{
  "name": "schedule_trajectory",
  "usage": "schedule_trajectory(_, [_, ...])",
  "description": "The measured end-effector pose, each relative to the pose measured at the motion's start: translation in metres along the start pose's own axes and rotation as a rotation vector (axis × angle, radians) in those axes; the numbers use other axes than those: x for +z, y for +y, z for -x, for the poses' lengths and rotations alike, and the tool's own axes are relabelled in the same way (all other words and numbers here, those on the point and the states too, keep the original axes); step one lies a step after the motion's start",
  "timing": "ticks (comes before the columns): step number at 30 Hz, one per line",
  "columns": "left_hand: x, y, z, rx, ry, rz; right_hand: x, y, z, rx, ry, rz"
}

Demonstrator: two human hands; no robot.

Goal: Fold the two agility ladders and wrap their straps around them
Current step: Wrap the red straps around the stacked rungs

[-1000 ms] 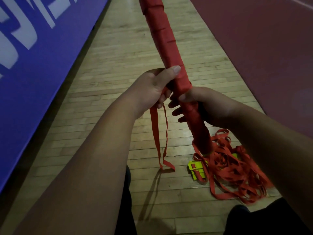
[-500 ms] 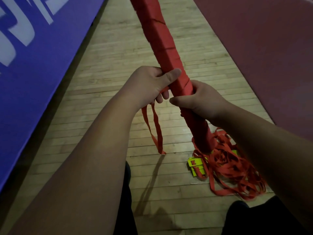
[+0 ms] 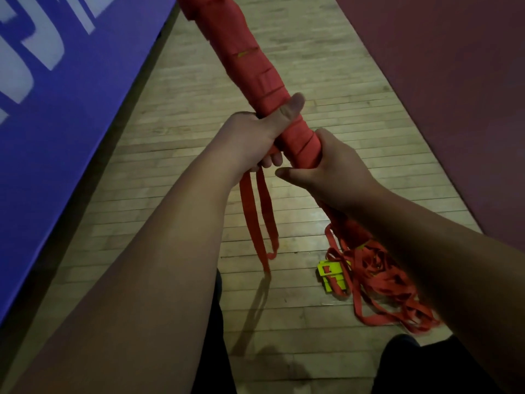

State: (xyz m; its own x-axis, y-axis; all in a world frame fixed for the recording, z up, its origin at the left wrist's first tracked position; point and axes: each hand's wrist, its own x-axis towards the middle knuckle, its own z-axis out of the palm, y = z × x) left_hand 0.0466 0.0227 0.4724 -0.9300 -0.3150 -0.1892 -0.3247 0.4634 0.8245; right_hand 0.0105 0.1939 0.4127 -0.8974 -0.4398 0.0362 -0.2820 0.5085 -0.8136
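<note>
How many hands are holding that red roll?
2. The left hand grips the roll higher up, thumb across it; the right hand holds it just below.

White lettering (image 3: 20, 66) on the blue mat (image 3: 85, 143) is cropped, unreadable.

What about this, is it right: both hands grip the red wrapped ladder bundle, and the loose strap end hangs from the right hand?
Not quite. The head view shows the loose strap end hanging from the left hand, not the right hand. The rest stands: both hands grip the red wrapped ladder bundle.
</note>
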Motion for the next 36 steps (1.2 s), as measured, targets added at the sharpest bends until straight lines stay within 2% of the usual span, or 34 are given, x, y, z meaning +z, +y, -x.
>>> schedule_trajectory(3, [-0.002, 0.001, 0.0, 0.068, 0.02, 0.072, -0.013, -0.005, -0.003, 0.067, -0.231, -0.301])
schedule_trajectory(6, [0.0, 0.003, 0.003, 0.132, -0.048, 0.181, -0.028, -0.002, -0.005, 0.188, -0.638, -0.679])
schedule_trajectory(8, [0.002, 0.005, 0.005, 0.171, -0.087, 0.216, -0.032, -0.002, -0.003, 0.222, -0.875, -0.827])
schedule_trajectory(9, [0.003, 0.006, 0.006, 0.183, -0.096, 0.222, -0.032, -0.002, -0.002, 0.208, -0.914, -0.848])
schedule_trajectory(11, [0.002, 0.008, 0.005, 0.169, -0.083, 0.195, -0.029, -0.004, -0.002, 0.169, -0.841, -0.794])
schedule_trajectory(18, [0.008, 0.006, 0.001, 0.017, 0.002, -0.107, -0.006, 0.003, -0.004, 0.23, -0.299, -0.258])
schedule_trajectory(21, [0.012, 0.002, -0.002, -0.086, 0.038, -0.153, 0.008, 0.005, -0.001, 0.202, -0.163, -0.048])
schedule_trajectory(24, [0.013, -0.003, -0.003, -0.145, 0.017, -0.09, 0.013, 0.005, 0.003, 0.173, -0.071, 0.091])
schedule_trajectory(27, [0.009, -0.005, -0.003, -0.095, 0.023, -0.062, 0.011, 0.006, 0.002, 0.137, -0.138, 0.03])
schedule_trajectory(31, [0.001, -0.005, -0.003, 0.008, 0.004, 0.027, -0.012, 0.001, -0.004, 0.146, -0.35, -0.306])
schedule_trajectory(34, [-0.003, 0.001, 0.004, 0.102, -0.072, 0.162, -0.033, 0.0, -0.007, 0.213, -0.616, -0.628])
schedule_trajectory(36, [-0.002, 0.004, 0.009, 0.164, -0.119, 0.216, -0.04, -0.002, -0.006, 0.218, -0.822, -0.757])
